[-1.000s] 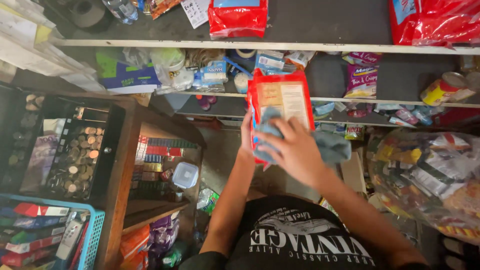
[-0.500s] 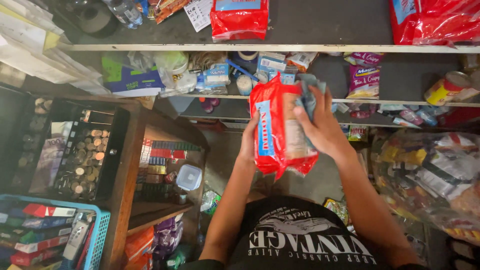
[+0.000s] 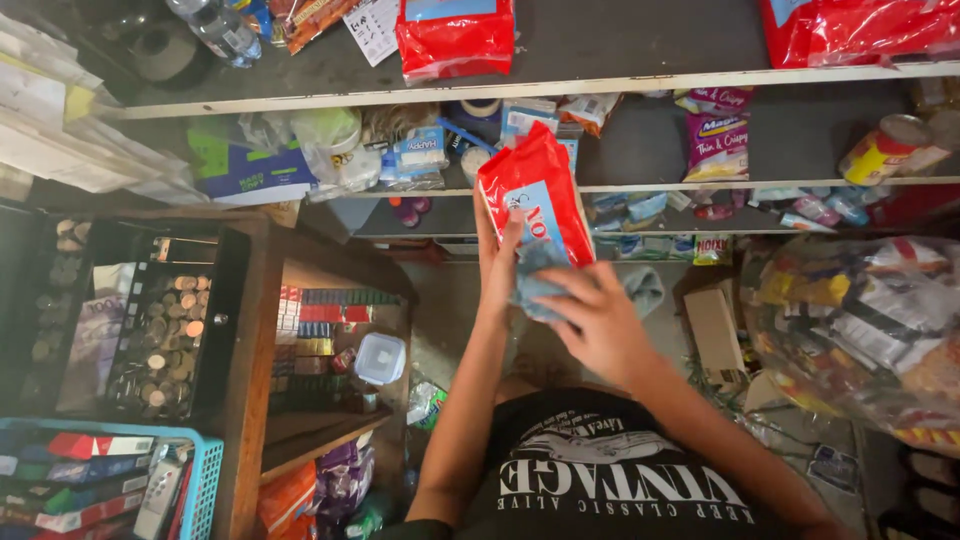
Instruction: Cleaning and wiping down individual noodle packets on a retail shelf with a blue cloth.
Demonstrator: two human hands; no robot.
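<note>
Left hand (image 3: 497, 268) holds red packet (image 3: 535, 195) (right hand (image 3: 590, 325) wiping).

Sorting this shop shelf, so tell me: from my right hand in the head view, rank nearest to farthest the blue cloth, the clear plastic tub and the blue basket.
1. Blue cloth, under the right hand.
2. Clear plastic tub, left, on the wooden shelf.
3. Blue basket, far lower left.

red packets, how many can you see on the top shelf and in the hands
3: one red packet mid top shelf, a bigger one at its right end, cut off by the frame, and one held by the left hand. More may be hidden.
</note>
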